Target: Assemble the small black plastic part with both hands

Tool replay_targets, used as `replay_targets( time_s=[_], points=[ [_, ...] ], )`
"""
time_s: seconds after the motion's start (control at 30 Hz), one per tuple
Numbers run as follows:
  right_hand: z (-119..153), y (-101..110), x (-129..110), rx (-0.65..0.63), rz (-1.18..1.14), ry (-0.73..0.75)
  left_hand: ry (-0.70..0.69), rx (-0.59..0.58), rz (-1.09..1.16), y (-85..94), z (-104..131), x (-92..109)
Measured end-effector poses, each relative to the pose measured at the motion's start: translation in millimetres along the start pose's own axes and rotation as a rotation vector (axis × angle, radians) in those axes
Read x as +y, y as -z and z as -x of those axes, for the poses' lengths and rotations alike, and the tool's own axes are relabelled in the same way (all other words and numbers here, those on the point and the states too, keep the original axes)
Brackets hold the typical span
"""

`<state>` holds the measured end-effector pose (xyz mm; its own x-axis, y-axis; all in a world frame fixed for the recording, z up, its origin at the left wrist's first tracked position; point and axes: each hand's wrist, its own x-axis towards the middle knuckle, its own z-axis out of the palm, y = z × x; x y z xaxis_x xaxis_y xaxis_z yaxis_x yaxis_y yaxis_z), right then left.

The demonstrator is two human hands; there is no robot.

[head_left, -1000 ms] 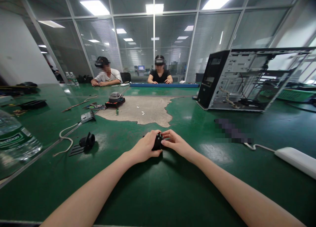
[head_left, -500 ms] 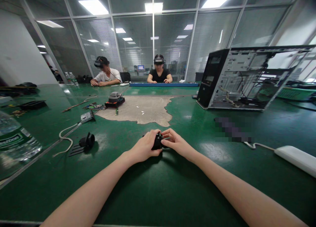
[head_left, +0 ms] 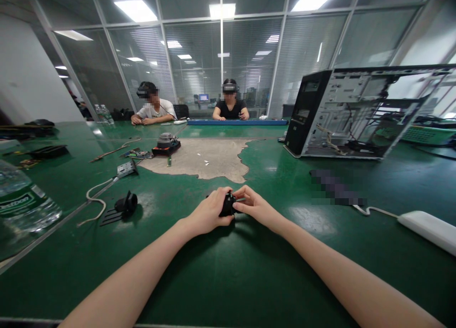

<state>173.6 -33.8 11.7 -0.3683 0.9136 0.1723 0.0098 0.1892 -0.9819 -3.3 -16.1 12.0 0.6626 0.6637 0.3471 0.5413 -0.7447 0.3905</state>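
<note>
A small black plastic part (head_left: 228, 205) is held just above or on the green tabletop in front of me; its exact kind is not clear. My left hand (head_left: 213, 208) wraps around it from the left, thumb below and fingers over the top, so much of it is covered. From the right, my right hand (head_left: 253, 205) reaches in with bent fingers and pinches at the part's right end. What lies between those fingertips is mostly hidden. Off to the left rests a black plastic piece with a round collar and prongs (head_left: 124, 205).
An open computer case (head_left: 342, 119) stands at the right, near a white power strip (head_left: 427, 226) with a cable. On the left are a large water bottle (head_left: 23, 199), a metal box with a cord (head_left: 127, 168) and a heatsink fan (head_left: 166, 142). Two people sit across the table (head_left: 221, 280).
My hands and the black part stay almost in place, with only a tiny shift at the right fingertips. The person in black across the table has lifted one hand slightly.
</note>
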Motion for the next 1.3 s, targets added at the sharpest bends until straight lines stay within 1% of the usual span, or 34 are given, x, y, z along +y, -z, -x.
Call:
replay_targets(
  time_s=[0.13,0.3,0.5,0.63,0.83,1.0,1.13,1.2,1.3],
  points=[
    [-1.0,2.0,3.5,0.000,0.035,-0.017,0.000,0.001,0.003,0.2,-0.3,0.4],
    [0.6,2.6,5.9,-0.071,-0.003,0.013,0.008,-0.004,-0.008,-0.6,0.3,-1.1],
    [-0.4,0.2,4.2,0.002,0.006,0.021,0.011,-0.001,-0.003,-0.1,0.3,-0.9],
    [-2.2,0.9,6.6,0.024,0.042,0.020,0.007,-0.003,0.009,0.7,0.0,0.2],
    [0.0,1.9,5.0,-0.066,0.002,0.015,0.007,0.001,0.011,-0.2,0.2,-1.1],
    [0.4,-1.5,0.0,-0.004,0.007,0.024,0.006,0.005,0.003,-0.4,0.4,-1.6],
    [-1.4,-1.1,1.9,0.037,0.046,0.024,0.002,-0.001,-0.001,1.0,0.1,0.0],
    [-1.8,0.3,3.7,0.034,0.057,0.005,0.005,-0.006,-0.002,1.2,0.0,0.3],
    [-0.8,1.8,4.5,-0.022,0.032,-0.007,0.006,-0.009,-0.007,0.4,0.0,-0.4]
  ],
)
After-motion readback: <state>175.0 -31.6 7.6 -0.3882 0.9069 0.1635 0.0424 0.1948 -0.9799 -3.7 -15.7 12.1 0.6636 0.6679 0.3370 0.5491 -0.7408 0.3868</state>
